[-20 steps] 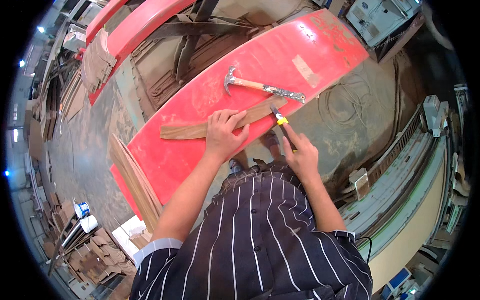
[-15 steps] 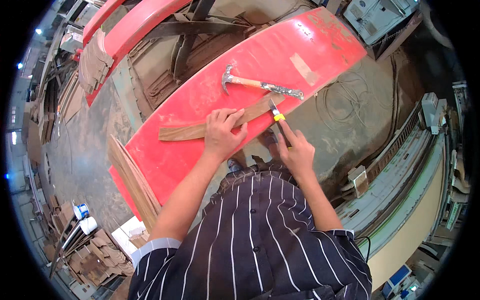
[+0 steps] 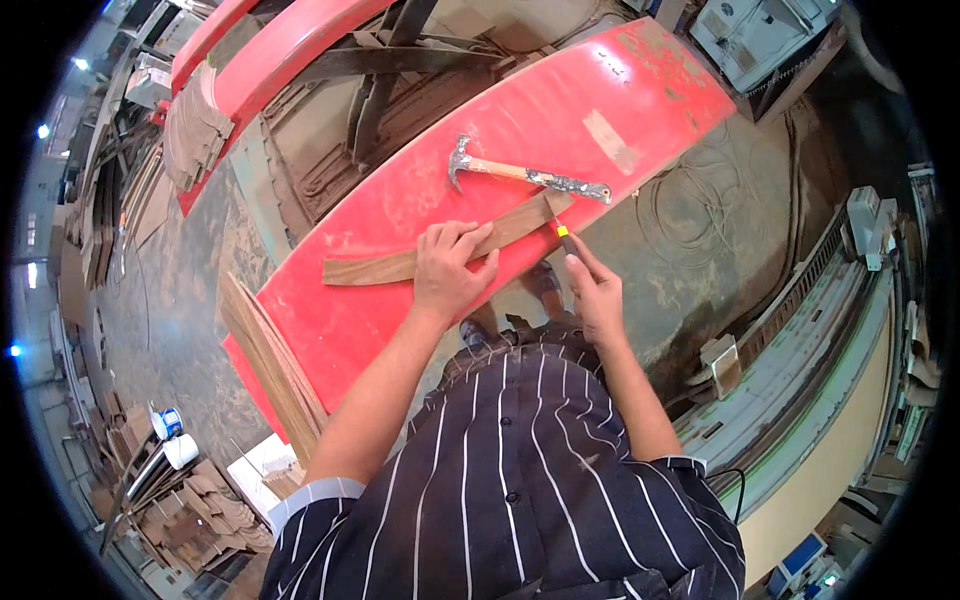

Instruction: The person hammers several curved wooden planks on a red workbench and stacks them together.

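Note:
A curved strip of brown wood veneer (image 3: pixel 370 270) lies across the red curved panel (image 3: pixel 390 190). My left hand (image 3: pixel 452 272) is closed on the middle of the strip, thumb on the near side and fingers over the top, pressing it to the panel. In my right hand (image 3: pixel 596 300) is a utility knife (image 3: pixel 564 235) with a dark and yellow handle. Its blade tip meets the strip near the right end. Just beyond that end rests a claw hammer (image 3: pixel 530 175), its paint-spattered handle pointing right and its head to the left.
Several long wood strips (image 3: pixel 270 350) lean over the panel's left end. More red curved pieces (image 3: pixel 290 50) and stacked veneer (image 3: pixel 195 130) stand at the far left. A long pale green machine or mould (image 3: pixel 800 370) runs along the right. Buckets (image 3: pixel 172 435) sit at lower left.
The knife has turned in my right hand, its handle now more upright and its blade lower on the strip. My left hand keeps its place on the strip.

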A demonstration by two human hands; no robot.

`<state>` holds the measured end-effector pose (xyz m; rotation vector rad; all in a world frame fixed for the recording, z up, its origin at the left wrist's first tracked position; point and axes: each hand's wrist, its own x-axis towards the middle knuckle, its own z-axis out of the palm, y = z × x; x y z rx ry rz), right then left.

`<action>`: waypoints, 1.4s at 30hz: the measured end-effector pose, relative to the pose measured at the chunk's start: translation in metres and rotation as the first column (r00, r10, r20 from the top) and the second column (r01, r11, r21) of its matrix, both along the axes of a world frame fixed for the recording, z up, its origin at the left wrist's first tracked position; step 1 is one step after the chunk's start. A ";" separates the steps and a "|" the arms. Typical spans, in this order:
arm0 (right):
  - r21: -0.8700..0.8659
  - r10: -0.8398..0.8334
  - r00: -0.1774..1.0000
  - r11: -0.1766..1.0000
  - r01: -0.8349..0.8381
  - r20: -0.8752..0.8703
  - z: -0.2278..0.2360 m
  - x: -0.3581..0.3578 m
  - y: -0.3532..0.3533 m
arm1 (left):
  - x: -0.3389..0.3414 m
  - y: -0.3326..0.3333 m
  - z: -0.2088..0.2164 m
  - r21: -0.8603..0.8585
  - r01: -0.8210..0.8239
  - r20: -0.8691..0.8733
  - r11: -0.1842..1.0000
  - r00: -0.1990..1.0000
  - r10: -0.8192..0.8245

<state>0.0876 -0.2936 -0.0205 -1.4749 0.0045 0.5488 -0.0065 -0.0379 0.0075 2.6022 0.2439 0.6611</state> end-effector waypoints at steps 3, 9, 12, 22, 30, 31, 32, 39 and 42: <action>0.152 0.012 0.890 0.986 0.065 -0.457 0.035 0.006 -0.003 | 0.000 0.001 -0.001 0.001 -0.003 0.010 1.000 1.000 0.003; 0.333 0.155 0.788 0.941 0.067 -0.596 0.029 0.018 -0.018 | 0.000 -0.002 0.000 -0.009 -0.007 0.012 1.000 1.000 0.007; 0.060 0.103 0.980 0.994 -0.094 -0.171 0.050 0.031 -0.010 | 0.000 -0.002 0.001 -0.007 -0.007 0.014 1.000 1.000 0.007; -0.526 0.538 0.174 0.617 0.586 0.825 0.071 0.135 0.067 | 0.000 -0.001 -0.004 0.004 -0.005 0.017 1.000 1.000 0.005; -0.733 0.668 0.313 0.657 0.176 0.675 0.047 0.100 0.082 | -0.001 -0.001 -0.003 -0.004 -0.012 0.048 1.000 0.999 0.013; -0.717 0.660 0.288 0.672 0.188 0.694 0.052 0.094 0.079 | -0.002 0.000 -0.003 -0.004 -0.013 0.054 1.000 0.998 0.013; -0.747 0.660 0.392 0.654 0.122 0.641 0.064 0.084 0.074 | -0.003 0.000 -0.005 -0.005 -0.016 0.052 1.000 0.999 0.017; -0.599 0.456 0.644 0.801 0.004 0.614 0.070 -0.003 -0.002 | -0.005 -0.004 -0.014 -0.125 -0.076 0.026 0.989 0.996 0.080; -0.662 0.491 0.696 0.749 -0.030 0.524 0.071 -0.021 -0.021 | -0.006 -0.004 -0.013 -0.154 -0.080 0.020 0.985 0.996 0.084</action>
